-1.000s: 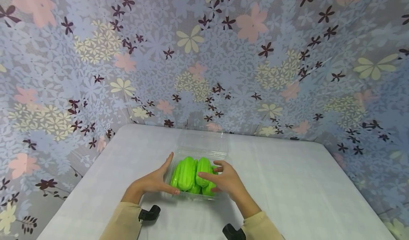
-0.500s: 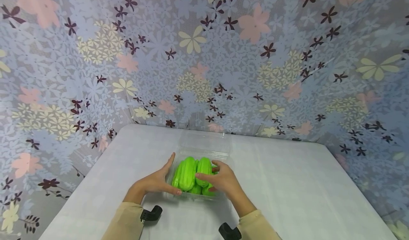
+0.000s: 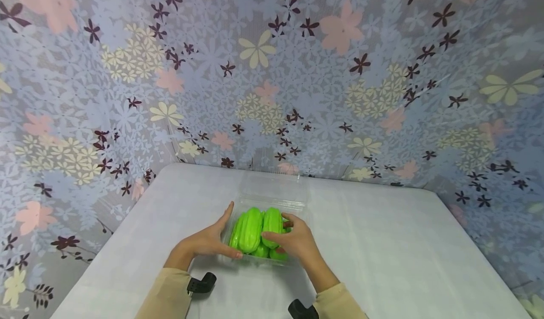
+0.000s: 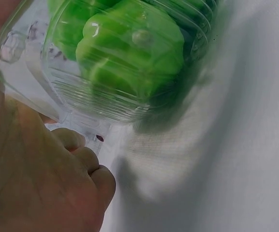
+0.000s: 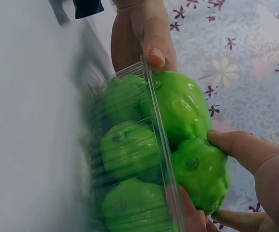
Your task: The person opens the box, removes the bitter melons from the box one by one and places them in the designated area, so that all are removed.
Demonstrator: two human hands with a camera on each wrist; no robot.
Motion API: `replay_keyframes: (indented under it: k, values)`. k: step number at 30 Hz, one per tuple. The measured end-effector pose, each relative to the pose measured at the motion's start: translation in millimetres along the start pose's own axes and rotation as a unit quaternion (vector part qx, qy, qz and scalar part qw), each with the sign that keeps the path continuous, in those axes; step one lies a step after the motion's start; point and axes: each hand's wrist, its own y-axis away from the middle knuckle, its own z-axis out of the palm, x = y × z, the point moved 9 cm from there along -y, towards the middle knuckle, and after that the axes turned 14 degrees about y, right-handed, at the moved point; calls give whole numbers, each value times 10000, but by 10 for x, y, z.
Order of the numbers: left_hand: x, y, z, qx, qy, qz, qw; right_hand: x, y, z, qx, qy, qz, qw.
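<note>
Clear plastic clamshell box sat mid-table, near the front edge of the white table, packed w/ bright green ridged fruits; its open lid lay back toward the floral backdrop. Left hand gripped the box's left side, thumb on the near rim. Right hand grasped the top right fruit, fingers curled over it. Beige sleeves at bottom of head view.

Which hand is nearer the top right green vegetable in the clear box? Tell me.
Right. The right hand grips that green vegetable with thumb and fingers. The left hand holds the left side of the clear box, beside the other top vegetable.
</note>
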Motion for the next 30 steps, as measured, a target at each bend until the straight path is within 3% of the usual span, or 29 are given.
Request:
replay_keyframes:
  k: [30]
  values:
    - [14,12,14,-58,-54,11,10000,130,33,-73,120,-832,-59,9964]
